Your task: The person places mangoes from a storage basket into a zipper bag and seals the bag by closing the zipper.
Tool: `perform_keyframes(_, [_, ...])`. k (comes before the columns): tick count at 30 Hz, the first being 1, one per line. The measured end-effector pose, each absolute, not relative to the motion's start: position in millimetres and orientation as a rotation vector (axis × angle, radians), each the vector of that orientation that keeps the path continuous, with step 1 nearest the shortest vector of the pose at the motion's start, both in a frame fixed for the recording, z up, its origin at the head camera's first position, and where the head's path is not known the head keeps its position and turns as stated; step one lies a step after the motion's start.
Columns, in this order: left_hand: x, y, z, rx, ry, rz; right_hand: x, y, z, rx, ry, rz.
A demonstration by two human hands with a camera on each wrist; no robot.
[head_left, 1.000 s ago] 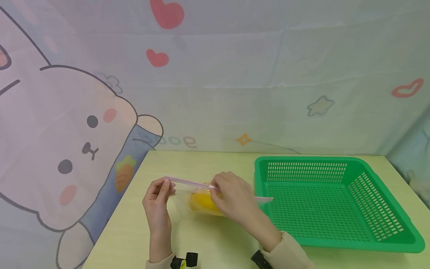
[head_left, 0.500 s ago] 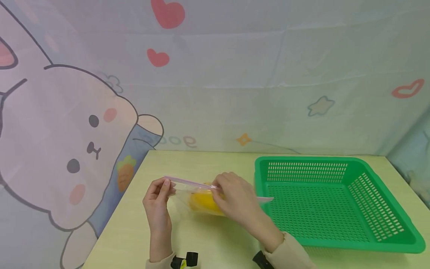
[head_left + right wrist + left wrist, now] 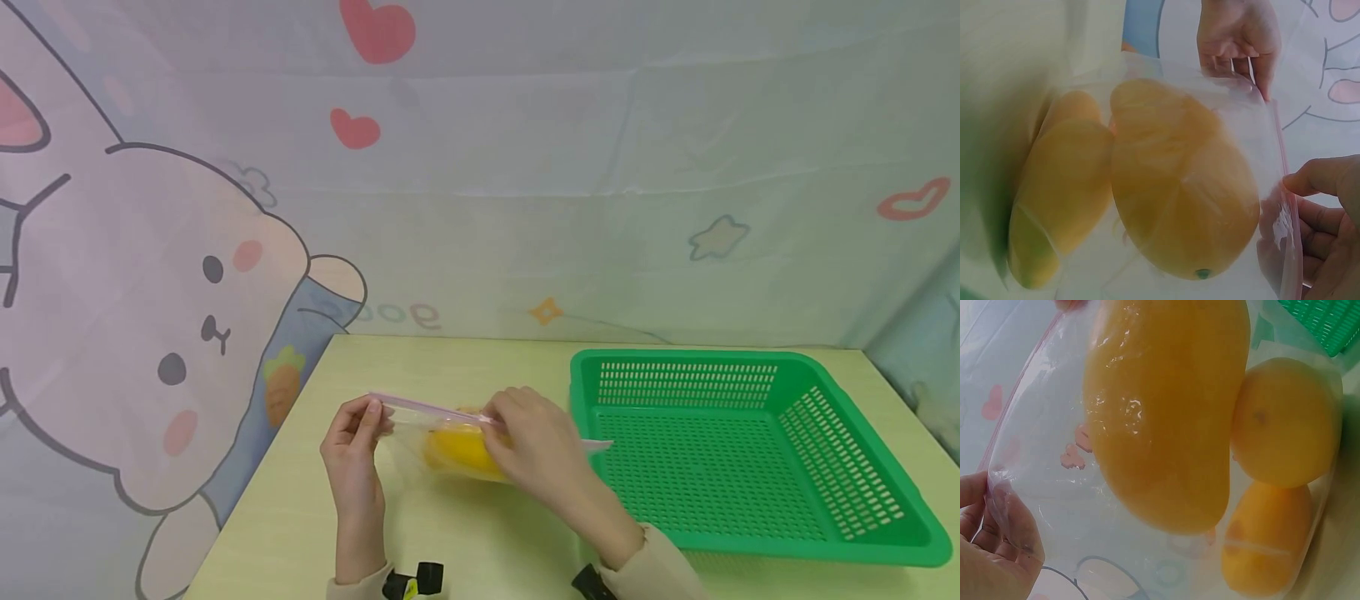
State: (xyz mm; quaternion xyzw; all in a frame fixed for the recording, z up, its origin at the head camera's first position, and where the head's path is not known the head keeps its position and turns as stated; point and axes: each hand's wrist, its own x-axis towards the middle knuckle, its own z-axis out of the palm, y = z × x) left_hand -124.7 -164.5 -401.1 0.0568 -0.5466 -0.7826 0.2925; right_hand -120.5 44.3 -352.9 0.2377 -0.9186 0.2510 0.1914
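A clear zip bag (image 3: pixel 405 427) with a pink seal strip (image 3: pixel 1281 147) hangs between my two hands above the table. My left hand (image 3: pixel 352 458) pinches the bag's left top corner between thumb and fingers. Farther right along the same strip, my right hand (image 3: pixel 543 454) pinches it with thumb and index finger, and the strip's pale right end sticks out past the hand. Inside the bag are yellow mangoes: a large mango (image 3: pixel 1166 425) close to the camera, a rounder mango (image 3: pixel 1288 425) and a smaller mango (image 3: pixel 1266 544) below it in the left wrist view.
A green perforated plastic basket (image 3: pixel 690 356) stands on the right of the pale yellow table (image 3: pixel 277 525), close beside my right hand. Behind the table hangs a cloth backdrop (image 3: pixel 487 250) printed with a rabbit and hearts.
My right hand has slid slightly to the right along the seal strip, leaving more of it showing between the hands. My left hand stays at the corner.
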Motion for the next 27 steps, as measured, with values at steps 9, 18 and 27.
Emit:
perform_keyframes(9, [-125.2, -164.7, -401.7, 0.14, -1.463, -2.078, -118.9, 48.1, -355.2, 0.673, -2.538, 0.708])
perform_keyframes(18, [-125.1, -164.1, -401.3, 0.127, -1.446, -2.094, -118.5, 50.8, -356.7, 0.676, -2.519, 0.706])
perform_keyframes(27, [-125.5, -164.4, -401.7, 0.13, -1.454, -2.089, -117.5, 52.5, -356.3, 0.675, -2.505, 0.677])
